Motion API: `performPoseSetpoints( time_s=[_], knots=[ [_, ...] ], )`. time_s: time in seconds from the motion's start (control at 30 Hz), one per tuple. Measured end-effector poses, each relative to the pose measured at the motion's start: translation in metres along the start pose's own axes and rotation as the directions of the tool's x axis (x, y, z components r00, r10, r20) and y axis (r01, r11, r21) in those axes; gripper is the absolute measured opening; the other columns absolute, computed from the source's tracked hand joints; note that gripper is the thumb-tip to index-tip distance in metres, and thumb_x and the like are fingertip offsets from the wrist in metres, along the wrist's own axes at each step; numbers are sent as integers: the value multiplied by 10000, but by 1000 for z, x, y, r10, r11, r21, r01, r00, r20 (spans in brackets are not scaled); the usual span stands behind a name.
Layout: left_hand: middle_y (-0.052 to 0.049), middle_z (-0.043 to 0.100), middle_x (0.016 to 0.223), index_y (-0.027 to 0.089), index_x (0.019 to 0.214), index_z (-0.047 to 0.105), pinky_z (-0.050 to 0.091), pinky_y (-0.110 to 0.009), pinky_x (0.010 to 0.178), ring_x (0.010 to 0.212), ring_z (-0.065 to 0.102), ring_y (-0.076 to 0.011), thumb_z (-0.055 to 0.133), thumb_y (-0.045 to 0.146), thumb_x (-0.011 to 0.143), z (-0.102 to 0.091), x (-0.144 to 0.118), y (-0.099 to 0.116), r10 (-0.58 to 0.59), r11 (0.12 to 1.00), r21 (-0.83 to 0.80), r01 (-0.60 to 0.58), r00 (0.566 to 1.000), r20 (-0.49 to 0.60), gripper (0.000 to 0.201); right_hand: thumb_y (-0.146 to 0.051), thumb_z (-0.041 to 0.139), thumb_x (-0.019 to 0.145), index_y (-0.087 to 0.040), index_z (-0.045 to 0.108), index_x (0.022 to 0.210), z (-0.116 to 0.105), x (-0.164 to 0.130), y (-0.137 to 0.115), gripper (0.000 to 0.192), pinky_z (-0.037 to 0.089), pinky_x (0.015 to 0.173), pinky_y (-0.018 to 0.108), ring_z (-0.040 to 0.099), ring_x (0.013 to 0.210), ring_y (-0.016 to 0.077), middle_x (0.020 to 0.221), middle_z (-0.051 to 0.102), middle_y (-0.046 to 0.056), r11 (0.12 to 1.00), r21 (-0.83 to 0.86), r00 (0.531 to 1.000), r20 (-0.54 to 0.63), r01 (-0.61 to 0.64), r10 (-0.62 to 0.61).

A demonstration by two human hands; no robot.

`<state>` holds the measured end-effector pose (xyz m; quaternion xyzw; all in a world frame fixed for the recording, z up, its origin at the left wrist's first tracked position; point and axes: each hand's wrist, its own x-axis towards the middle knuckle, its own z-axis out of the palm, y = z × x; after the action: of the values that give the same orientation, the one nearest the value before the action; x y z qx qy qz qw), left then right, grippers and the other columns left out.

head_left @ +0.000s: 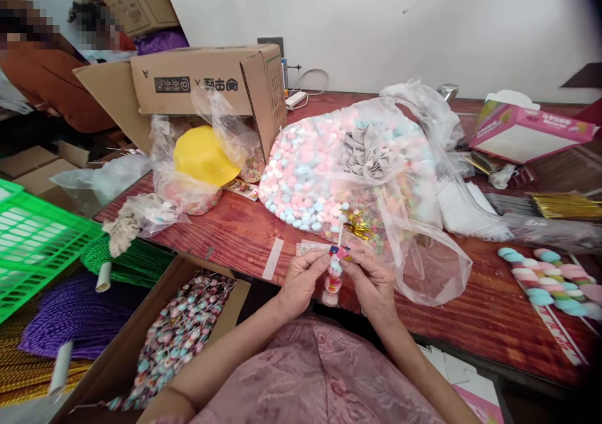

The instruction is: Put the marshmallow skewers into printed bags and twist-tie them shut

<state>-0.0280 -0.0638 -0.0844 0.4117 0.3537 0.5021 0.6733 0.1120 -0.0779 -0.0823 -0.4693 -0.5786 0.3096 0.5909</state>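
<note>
Pinching wrapped candy pop (334, 278) w/ left hand (301, 281) & right hand (371, 281), just front of marshmallow bag (329, 173). Finished pops fill carton (174, 336) left of bag; bag mostly full, lots left prob.

A big clear bag of pink, blue and white marshmallows (324, 173) slumps on the red-brown table (493, 311). Just behind it to the left stands an open cardboard box (207, 79), with a yellow bowl (204, 155) wrapped in plastic leaning at its foot. A pink carton (531, 129) lies at the far right, gold twist ties (564, 206) near it, and finished marshmallow skewers (550, 280) rest by the right edge. Below the table's left side sit a green crate (32, 242), purple cord (70, 317) and a box of wrapped candies (179, 330).
</note>
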Motion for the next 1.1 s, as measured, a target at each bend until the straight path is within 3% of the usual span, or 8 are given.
performPoseSetpoints(
  time_s=[0.13,0.43,0.6,0.7,0.83,0.93,1.0,1.1],
  knots=[
    [-14,594,681,132,657,645,443,-259,715,687,526,-124,681,489,823,-2,-4,-2,-54,998,35,52,997,55,395,-199,650,843,-266,740,870,7,-5,2,116,491,679,318,594,763,162,809,640,16,997,15,993,-85,78,-77],
    [-15,597,830,165,840,654,442,-252,796,783,536,-125,644,563,829,9,-9,-4,-74,995,75,67,993,96,399,-241,637,841,-252,722,830,16,-7,1,86,472,763,369,556,835,180,847,569,33,994,-30,967,-229,104,-108],
    [26,500,659,147,772,591,336,-198,546,561,406,-71,706,627,732,6,1,-1,-249,968,63,242,959,138,495,-255,669,801,-218,643,678,16,-2,15,131,454,796,357,537,840,174,800,550,13,991,130,983,-181,-9,33],
    [24,509,694,144,815,620,337,-190,561,611,415,-76,721,637,703,3,9,11,-236,959,202,201,958,165,516,-253,660,792,-204,588,652,12,3,20,165,465,764,340,542,803,170,739,522,1,974,217,986,-141,-60,92],
    [7,563,715,142,822,617,381,-195,578,633,493,-86,683,645,729,2,14,21,-257,944,264,200,944,205,516,-204,633,839,-229,671,903,-14,13,8,79,470,854,394,583,986,215,1015,616,66,977,-95,977,-79,191,-199],
    [-7,597,655,150,775,576,417,-213,535,572,568,-110,657,637,748,1,13,22,-368,919,258,298,883,290,495,-157,599,864,-314,651,1175,-41,22,-5,352,373,989,488,484,1242,287,1333,576,85,695,-440,823,327,568,-465],
    [-5,598,616,155,735,551,411,-214,486,511,571,-113,662,608,751,0,12,24,-435,893,281,351,832,345,466,-137,545,901,-327,605,1261,-55,29,-10,412,290,1024,522,431,1314,297,1335,610,58,494,-456,666,600,740,-444],
    [13,574,579,158,697,525,375,-205,436,446,530,-95,701,586,722,-1,13,28,-498,866,295,404,753,431,464,-90,493,927,-253,567,1295,-64,35,-12,409,249,1021,514,456,1302,271,1195,695,52,397,-373,527,740,839,-418]
  ],
)
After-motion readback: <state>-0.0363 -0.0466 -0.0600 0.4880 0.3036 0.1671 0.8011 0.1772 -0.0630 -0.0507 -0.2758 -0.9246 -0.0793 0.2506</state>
